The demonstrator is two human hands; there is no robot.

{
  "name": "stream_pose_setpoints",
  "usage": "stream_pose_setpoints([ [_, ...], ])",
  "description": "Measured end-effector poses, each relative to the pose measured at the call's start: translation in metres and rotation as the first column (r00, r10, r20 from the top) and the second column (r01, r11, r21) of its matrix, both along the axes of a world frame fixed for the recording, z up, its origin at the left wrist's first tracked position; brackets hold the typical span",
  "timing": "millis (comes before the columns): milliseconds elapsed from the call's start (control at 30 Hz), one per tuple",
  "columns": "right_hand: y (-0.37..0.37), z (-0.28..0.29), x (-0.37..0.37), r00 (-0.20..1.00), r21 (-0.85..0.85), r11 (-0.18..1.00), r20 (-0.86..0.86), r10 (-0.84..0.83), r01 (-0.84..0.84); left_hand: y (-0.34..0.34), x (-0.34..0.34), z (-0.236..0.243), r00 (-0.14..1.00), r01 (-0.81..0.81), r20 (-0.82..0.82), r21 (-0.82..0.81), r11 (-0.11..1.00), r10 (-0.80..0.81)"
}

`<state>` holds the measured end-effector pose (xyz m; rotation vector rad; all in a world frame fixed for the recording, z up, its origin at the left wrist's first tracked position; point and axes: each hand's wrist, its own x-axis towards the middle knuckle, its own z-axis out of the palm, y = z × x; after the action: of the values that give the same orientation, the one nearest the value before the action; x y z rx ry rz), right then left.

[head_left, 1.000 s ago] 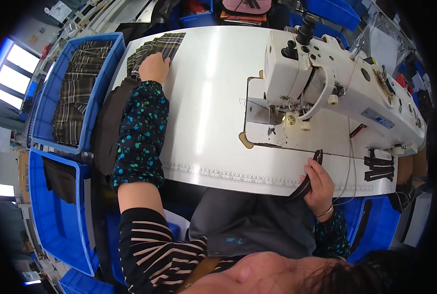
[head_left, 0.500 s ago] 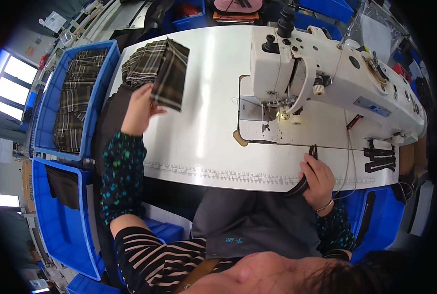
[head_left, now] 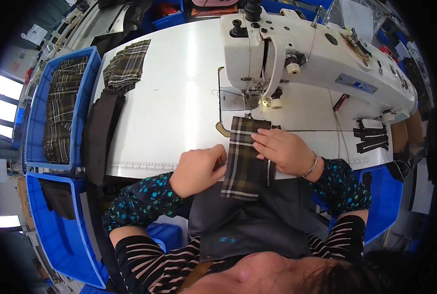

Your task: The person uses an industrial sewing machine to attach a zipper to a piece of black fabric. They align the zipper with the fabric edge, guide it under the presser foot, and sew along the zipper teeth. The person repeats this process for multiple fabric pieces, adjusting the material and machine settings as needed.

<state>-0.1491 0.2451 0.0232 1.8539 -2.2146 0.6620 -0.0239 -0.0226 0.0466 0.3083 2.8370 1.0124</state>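
A small piece of brown and white checked cloth (head_left: 245,157) lies at the near edge of the white table (head_left: 179,103), just in front of the needle of the big white sewing machine (head_left: 302,59). Its far end sits by the metal plate under the needle, and its near end hangs off the table over the person's dark apron. The left hand (head_left: 199,170) is closed on the left edge of the cloth, pinching it. The right hand (head_left: 283,149) lies flat on top of the cloth with fingers spread, pressing it down, and a small pair of metal snips seems tucked under that hand.

I think the sewing on this piece has not begun, since the cloth is not yet under the needle. It looks lined up and ready to slide in.

At the far left of the table sits a pile of the same checked cloth pieces (head_left: 128,63). There look to be many left to sew. A blue plastic bin (head_left: 57,108) to the left holds more checked cloth. A second blue bin (head_left: 57,215) is nearer, down by the person's left side. Black strips (head_left: 373,137) lie on the right side of the table. The room around looks like a busy workshop with bright windows far left.
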Motion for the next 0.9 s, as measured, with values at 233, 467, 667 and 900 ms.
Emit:
stream_pose_setpoints([
  [233,-0.014,0.009,-0.059,0.979,0.091,0.994,-0.187,0.077,-0.061,0.016,-0.057,-0.007,0.979,0.100,-0.150,-0.253,0.962,-0.141],
  [467,-0.017,-0.002,-0.038,0.976,0.066,0.988,-0.182,-0.123,0.137,0.006,-0.072,-0.014,0.970,0.014,-0.231,-0.242,0.970,-0.071],
  [667,-0.021,-0.006,-0.037,0.977,-0.007,0.984,-0.119,-0.176,0.176,0.008,-0.070,-0.014,0.935,-0.005,-0.345,-0.234,0.972,-0.079],
  [900,-0.021,0.000,-0.039,0.985,0.075,0.985,-0.087,-0.152,0.158,0.012,-0.072,-0.010,0.909,0.006,-0.406,-0.207,0.978,-0.092],
])
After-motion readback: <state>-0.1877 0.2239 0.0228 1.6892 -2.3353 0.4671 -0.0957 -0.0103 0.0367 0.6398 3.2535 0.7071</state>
